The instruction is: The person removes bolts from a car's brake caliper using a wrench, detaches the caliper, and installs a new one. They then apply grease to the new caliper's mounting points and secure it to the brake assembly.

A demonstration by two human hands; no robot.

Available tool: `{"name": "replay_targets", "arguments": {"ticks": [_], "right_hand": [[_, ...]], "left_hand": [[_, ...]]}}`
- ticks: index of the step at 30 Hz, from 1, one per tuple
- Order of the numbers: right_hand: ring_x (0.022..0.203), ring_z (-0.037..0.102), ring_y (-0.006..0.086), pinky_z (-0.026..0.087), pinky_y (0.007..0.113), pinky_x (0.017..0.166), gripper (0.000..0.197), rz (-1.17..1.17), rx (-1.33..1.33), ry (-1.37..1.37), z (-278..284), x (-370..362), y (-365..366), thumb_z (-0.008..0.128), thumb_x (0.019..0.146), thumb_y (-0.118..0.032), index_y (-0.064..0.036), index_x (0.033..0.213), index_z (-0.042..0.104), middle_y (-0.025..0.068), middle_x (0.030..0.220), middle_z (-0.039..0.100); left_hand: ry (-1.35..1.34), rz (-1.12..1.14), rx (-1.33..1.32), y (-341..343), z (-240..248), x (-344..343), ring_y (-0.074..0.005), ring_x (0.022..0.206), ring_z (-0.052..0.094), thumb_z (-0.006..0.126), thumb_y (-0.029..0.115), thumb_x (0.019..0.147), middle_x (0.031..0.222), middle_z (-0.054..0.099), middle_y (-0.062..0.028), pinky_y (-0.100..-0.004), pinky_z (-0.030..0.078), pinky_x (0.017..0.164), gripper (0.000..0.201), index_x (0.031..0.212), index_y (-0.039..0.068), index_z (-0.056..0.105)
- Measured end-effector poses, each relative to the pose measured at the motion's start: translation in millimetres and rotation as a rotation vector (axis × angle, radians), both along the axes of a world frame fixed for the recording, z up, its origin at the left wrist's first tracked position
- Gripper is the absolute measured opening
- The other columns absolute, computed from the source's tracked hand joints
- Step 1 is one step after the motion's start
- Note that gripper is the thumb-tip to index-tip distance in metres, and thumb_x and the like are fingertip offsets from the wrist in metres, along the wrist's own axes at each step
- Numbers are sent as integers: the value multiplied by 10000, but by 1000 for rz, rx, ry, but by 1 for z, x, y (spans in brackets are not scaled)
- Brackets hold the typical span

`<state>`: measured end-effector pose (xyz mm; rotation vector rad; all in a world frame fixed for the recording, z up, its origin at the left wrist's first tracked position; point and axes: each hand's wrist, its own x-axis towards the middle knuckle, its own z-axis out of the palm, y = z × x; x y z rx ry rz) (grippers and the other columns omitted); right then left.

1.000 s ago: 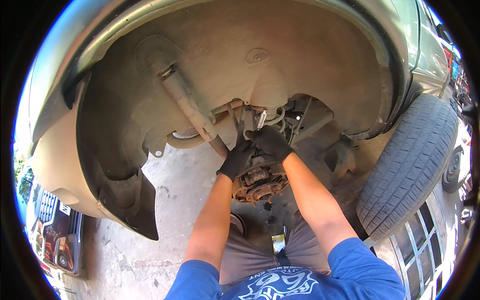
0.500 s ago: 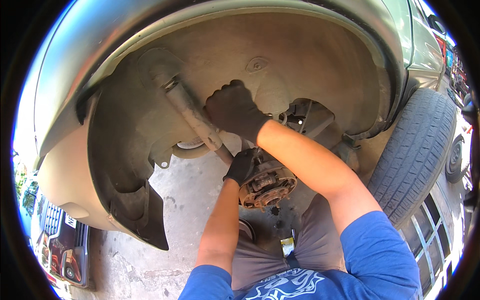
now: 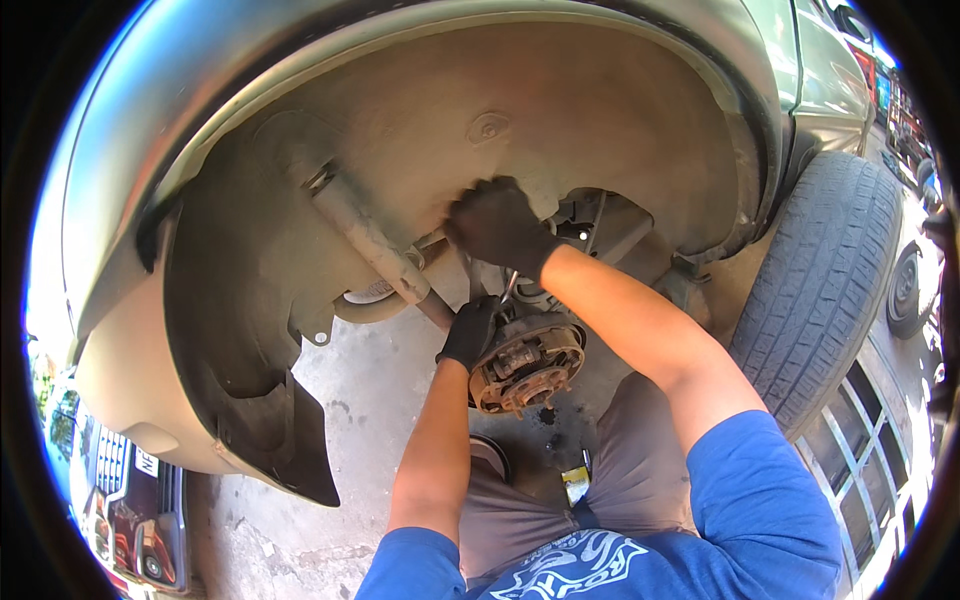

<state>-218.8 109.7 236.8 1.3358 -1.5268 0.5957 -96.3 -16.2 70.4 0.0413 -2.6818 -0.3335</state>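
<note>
Likely step: two-handed work above hub (image 3: pixel 540 384). Right hand (image 3: pixel 502 226) fisted, contents hidden; left hand (image 3: pixel 470 331) curled near metal rod (image 3: pixel 510 286), grip unclear. Next move likely needs steady rod.

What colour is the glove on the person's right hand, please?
The glove is black; it shows best in the head view.

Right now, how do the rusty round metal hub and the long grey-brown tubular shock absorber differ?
Shape: the rusty round metal hub is squat, with studs on its face; the long grey-brown tubular shock absorber is a slim cylinder.
Colour: the hub shows orange-brown rust; the shock absorber looks duller.
Pose: the hub sits lower in the picture; the shock absorber slants down from upper left toward the black-gloved left hand.
Both look dirty.
</note>
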Motion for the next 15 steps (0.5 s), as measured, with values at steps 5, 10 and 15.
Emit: {"name": "replay_targets", "arguments": {"ticks": [5, 10, 15], "right_hand": [[922, 732, 250, 527, 424, 706, 215, -255, 620, -303, -54, -41, 51, 608, 883, -305, -155, 866, 761, 69, 870, 740], [797, 728, 303, 562, 443, 684, 400, -250, 211, -1094, -226, -101, 97, 545, 1002, -435, -58, 1020, 676, 149, 876, 735], [720, 675, 168, 534, 333, 647, 323, 626, -411, -2232, -241, -103, 73, 686, 943, -423, -102, 968, 700, 61, 812, 694]], "left_hand": [[-35, -20, -32, 9, 11, 8, -410, 1102, 647, 557, 44, 889, 1094, 687, -277, -492, 514, 930, 311, 1184, -8, 643], [-90, 4, 411, 1, 6, -2, -346, 1061, 669, 524, 127, 1000, 1171, 693, -236, -404, 506, 949, 318, 1258, -30, 627], [-42, 88, 833, -4, -10, -7, -180, 860, 601, 519, 222, 1018, 987, 675, -79, -302, 478, 821, 335, 1196, -20, 668]]}}
